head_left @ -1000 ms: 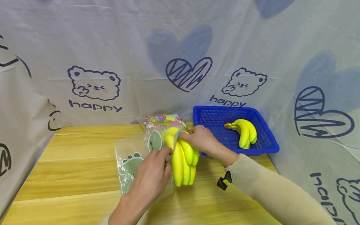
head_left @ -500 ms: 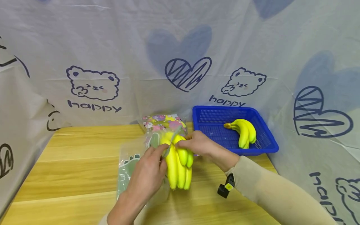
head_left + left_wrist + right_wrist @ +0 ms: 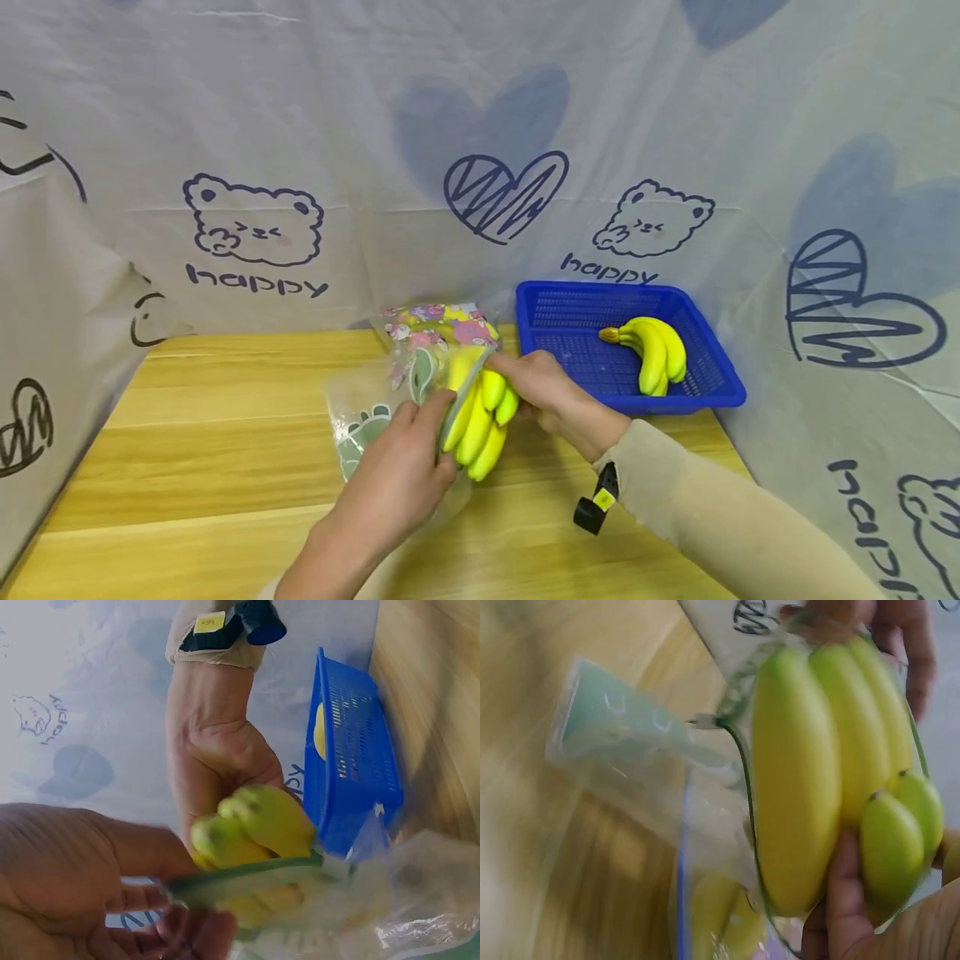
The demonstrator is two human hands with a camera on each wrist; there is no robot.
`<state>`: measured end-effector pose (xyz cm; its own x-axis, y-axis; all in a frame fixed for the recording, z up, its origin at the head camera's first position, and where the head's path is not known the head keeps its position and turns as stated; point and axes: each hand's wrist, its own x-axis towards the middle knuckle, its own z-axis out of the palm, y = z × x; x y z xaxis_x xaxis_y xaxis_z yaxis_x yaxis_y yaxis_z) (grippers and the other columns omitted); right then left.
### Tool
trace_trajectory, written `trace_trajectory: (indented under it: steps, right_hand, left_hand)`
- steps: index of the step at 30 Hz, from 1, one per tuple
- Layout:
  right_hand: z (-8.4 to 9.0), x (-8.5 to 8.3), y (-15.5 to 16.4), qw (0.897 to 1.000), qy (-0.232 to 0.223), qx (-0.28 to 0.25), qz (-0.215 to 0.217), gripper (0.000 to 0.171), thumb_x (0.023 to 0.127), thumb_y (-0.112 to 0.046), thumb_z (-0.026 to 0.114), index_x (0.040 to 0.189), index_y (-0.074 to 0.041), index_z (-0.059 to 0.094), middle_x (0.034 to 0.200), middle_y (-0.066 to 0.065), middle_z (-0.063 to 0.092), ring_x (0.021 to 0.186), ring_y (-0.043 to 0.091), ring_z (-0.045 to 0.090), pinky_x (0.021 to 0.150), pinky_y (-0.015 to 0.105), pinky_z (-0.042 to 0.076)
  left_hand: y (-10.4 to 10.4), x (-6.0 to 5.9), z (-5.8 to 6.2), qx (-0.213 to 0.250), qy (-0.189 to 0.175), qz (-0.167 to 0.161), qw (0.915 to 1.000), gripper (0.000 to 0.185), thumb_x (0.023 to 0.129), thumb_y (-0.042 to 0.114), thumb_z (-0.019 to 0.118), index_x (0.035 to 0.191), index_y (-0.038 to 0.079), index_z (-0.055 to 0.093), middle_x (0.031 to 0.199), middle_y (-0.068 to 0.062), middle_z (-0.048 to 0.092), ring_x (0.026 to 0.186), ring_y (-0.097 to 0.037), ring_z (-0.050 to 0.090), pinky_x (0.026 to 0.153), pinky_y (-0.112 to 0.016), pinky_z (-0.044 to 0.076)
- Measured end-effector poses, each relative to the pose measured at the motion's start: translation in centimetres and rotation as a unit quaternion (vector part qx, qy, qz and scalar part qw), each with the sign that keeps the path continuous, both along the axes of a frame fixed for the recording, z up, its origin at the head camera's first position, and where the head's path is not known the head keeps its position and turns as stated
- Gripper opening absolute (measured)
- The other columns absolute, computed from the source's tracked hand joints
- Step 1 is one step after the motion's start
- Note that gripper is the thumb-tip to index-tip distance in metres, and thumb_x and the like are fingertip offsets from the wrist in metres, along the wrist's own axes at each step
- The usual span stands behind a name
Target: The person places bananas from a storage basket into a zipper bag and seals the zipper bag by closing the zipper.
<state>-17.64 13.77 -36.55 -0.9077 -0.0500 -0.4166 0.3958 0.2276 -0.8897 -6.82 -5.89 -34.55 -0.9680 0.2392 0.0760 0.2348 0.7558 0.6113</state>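
My left hand (image 3: 397, 471) pinches the green-edged mouth of a clear plastic zip bag (image 3: 366, 427) with a green cartoon print. A bunch of yellow bananas (image 3: 476, 437) is partly in that mouth, its tips sticking out; in the right wrist view the bananas (image 3: 799, 780) have the green edge on both sides. My right hand (image 3: 543, 387) grips the bunch from the right, its fingers among the bananas. In the left wrist view the bag's green edge (image 3: 247, 877) crosses the bananas (image 3: 262, 825). Most of the bag's far side is hidden.
Behind the hands lies another clear bag (image 3: 442, 325) with a pink print and something yellow inside. At the back right a blue basket (image 3: 592, 404) holds another banana bunch (image 3: 652, 354). A printed curtain (image 3: 352, 167) surrounds the wooden table (image 3: 187, 442).
The bunch dips left, then tilts with its tips swinging up and to the right. The bag's mouth now covers more of it. The left hand keeps its pinch on the edge.
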Motion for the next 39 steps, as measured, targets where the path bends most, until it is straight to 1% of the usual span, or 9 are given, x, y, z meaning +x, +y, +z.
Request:
trace_trajectory:
  steps: [3, 6, 11, 16, 20, 24, 28, 33, 39]
  right_hand:
    - [0.0, 0.0, 0.4, 0.999, -0.01, -0.026, -0.015, 0.035, 0.091, -0.036, 0.076, 0.092, -0.001, 0.068, 0.074, 0.004, 0.067, 0.054, 0.01, 0.064, 0.048, 0.024, 0.055]
    - [0.1, 0.1, 0.2, 0.998, -0.02, -0.048, -0.032, 0.037, 0.091, -0.036, 0.076, 0.097, 0.0, 0.068, 0.077, 0.005, 0.067, 0.056, 0.012, 0.066, 0.05, 0.026, 0.057]
    - [-0.1, 0.9, -0.5, 0.995, -0.022, -0.069, -0.07, 0.032, 0.094, -0.032, 0.073, 0.096, 0.0, 0.066, 0.075, 0.004, 0.067, 0.055, 0.012, 0.066, 0.049, 0.026, 0.056]
    - [0.3, 1.6, -0.9, 0.994, 0.012, -0.082, -0.076, 0.034, 0.1, -0.031, 0.069, 0.1, 0.002, 0.068, 0.077, 0.003, 0.066, 0.058, 0.011, 0.064, 0.051, 0.024, 0.053]
    - [0.5, 2.0, -0.9, 0.992, 0.016, -0.093, -0.083, 0.037, 0.101, -0.032, 0.069, 0.106, 0.004, 0.067, 0.081, 0.003, 0.065, 0.061, 0.01, 0.064, 0.052, 0.023, 0.054]
    - [0.4, 2.6, -0.8, 0.992, 0.002, -0.089, -0.093, 0.035, 0.103, -0.034, 0.067, 0.102, 0.001, 0.066, 0.079, 0.002, 0.063, 0.057, 0.009, 0.059, 0.048, 0.019, 0.047]
    - [0.2, 2.8, -0.6, 0.989, 0.002, -0.103, -0.105, 0.033, 0.102, -0.034, 0.068, 0.097, -0.001, 0.064, 0.076, 0.001, 0.061, 0.054, 0.008, 0.056, 0.048, 0.019, 0.047]
    - [-0.2, 2.5, 0.0, 0.984, -0.025, -0.148, -0.097, 0.035, 0.098, -0.028, 0.074, 0.11, 0.003, 0.063, 0.09, 0.006, 0.065, 0.068, 0.013, 0.067, 0.059, 0.024, 0.059]
    - [-0.7, 2.7, 0.4, 0.975, -0.06, -0.194, -0.093, 0.035, 0.097, -0.022, 0.075, 0.118, 0.004, 0.063, 0.097, 0.008, 0.068, 0.08, 0.015, 0.07, 0.071, 0.029, 0.063]
  left_hand:
    - [0.0, 0.3, -0.7, -0.019, 0.026, -0.001, 0.9995, 0.075, 0.082, -0.005, 0.069, 0.153, 0.006, 0.048, 0.105, -0.014, 0.062, 0.068, -0.017, 0.051, 0.059, -0.032, 0.048]
    - [0.0, 0.6, -1.2, -0.015, 0.044, -0.009, 0.9989, 0.081, 0.078, -0.007, 0.071, 0.154, 0.0, 0.043, 0.109, -0.017, 0.063, 0.076, -0.02, 0.057, 0.064, -0.037, 0.053]
    - [0.2, 0.7, -1.1, 0.005, 0.026, -0.001, 0.9997, 0.082, 0.081, -0.004, 0.072, 0.156, 0.0, 0.039, 0.115, -0.018, 0.063, 0.088, -0.023, 0.06, 0.075, -0.042, 0.057]
    - [-0.1, 0.5, -0.6, 0.014, 0.02, 0.037, 0.999, 0.08, 0.085, -0.003, 0.07, 0.157, 0.003, 0.038, 0.114, -0.019, 0.062, 0.082, -0.023, 0.058, 0.069, -0.039, 0.055]
    - [0.0, 0.6, -0.5, 0.006, 0.054, 0.033, 0.998, 0.078, 0.085, -0.006, 0.066, 0.157, 0.002, 0.038, 0.11, -0.02, 0.059, 0.074, -0.021, 0.056, 0.062, -0.033, 0.053]
    - [0.3, 0.8, -0.7, 0.011, 0.065, 0.025, 0.9975, 0.081, 0.084, -0.008, 0.065, 0.159, 0.004, 0.037, 0.11, -0.018, 0.057, 0.069, -0.018, 0.053, 0.056, -0.026, 0.049]
    - [0.4, 0.6, -0.8, 0.036, 0.064, 0.044, 0.9963, 0.082, 0.086, -0.006, 0.069, 0.16, 0.008, 0.035, 0.112, -0.017, 0.054, 0.068, -0.019, 0.053, 0.056, -0.026, 0.049]
    - [0.1, 0.1, -1.4, 0.034, 0.046, 0.064, 0.9963, 0.086, 0.087, -0.003, 0.076, 0.161, 0.006, 0.032, 0.114, -0.02, 0.051, 0.068, -0.021, 0.055, 0.058, -0.03, 0.052]
    - [0.1, -0.1, -1.7, 0.041, 0.013, 0.059, 0.9973, 0.085, 0.088, -0.009, 0.065, 0.164, 0.009, 0.029, 0.114, -0.019, 0.048, 0.07, -0.021, 0.055, 0.056, -0.026, 0.051]
